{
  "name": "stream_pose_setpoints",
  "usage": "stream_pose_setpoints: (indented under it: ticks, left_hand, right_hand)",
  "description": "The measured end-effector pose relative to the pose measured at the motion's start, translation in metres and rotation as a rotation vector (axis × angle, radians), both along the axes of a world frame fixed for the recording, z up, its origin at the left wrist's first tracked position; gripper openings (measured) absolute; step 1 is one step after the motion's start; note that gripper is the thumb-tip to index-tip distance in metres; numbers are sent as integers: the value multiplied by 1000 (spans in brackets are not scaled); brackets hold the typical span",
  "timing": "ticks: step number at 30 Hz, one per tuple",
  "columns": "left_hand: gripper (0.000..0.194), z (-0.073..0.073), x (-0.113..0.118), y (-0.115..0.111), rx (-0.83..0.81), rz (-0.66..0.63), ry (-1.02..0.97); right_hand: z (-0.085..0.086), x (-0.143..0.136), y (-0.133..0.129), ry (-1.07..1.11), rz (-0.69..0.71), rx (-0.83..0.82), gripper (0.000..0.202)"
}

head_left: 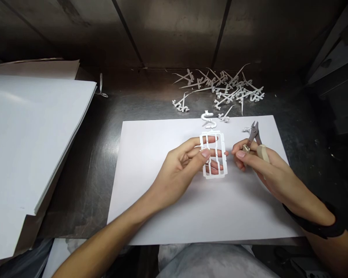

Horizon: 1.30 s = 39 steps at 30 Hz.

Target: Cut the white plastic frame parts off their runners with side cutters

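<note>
Between the thumb and fingers of my left hand (pixel 181 166) is a white plastic frame (pixel 223 154) with thin inner bars. A curved, S-shaped white sprue (pixel 210 119) juts from its top end. My right hand (pixel 263 166) is wrapped round the pale handles of a pair of side cutters (pixel 254 133), whose jaws point away from me and stand slightly apart. The cutters are to the right of the frame, not touching it. Both hands are above a large white sheet (pixel 162 216). Just left of the cutter jaws, a small white plastic scrap (pixel 245 129) lies on the sheet.
Beyond the sheet, a heap of white sprue offcuts (pixel 229 88) lies on the dark metal table (pixel 127 100). Stacked white sheets or boards (pixel 40 127) take up the left side. A metal wall (pixel 174 34) closes off the back.
</note>
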<state>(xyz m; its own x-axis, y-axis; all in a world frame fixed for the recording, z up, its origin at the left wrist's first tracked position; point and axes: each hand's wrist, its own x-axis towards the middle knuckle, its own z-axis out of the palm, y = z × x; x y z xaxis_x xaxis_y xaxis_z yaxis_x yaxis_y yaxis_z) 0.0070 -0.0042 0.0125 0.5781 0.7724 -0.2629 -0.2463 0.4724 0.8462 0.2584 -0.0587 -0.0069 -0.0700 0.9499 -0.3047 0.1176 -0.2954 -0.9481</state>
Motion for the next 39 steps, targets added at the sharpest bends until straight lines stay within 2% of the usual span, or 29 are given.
stream_pose_setpoints:
  ticks: [14, 19, 21, 23, 27, 32, 39]
  left_hand:
    - [38, -4, 1, 1, -17, -6, -10]
    - [38, -5, 1, 1, 42, 11, 11]
    - [34, -4, 0, 2, -31, 51, -16]
    - [35, -2, -2, 4, -190, 112, -86]
    - [54, 5, -8, 10, -414, 176, -257]
    - [82, 8, -12, 15, -516, 32, -389]
    - [68, -1, -11, 16, -522, -66, -363]
  right_hand:
    - [-5, 1, -1, -4, 31, -15, 28]
    - [-3, 0, -1, -48, 49, -1, 30]
    - [-2, 0, -2, -73, 54, -7, 31]
    - [-1, 0, -2, -82, 55, -30, 33]
    - [-1, -2, -3, -98, 53, -47, 34]
    - [-3, -2, -3, -152, 35, -21, 34]
    - [-6, 0, -3, -217, 64, 29, 37]
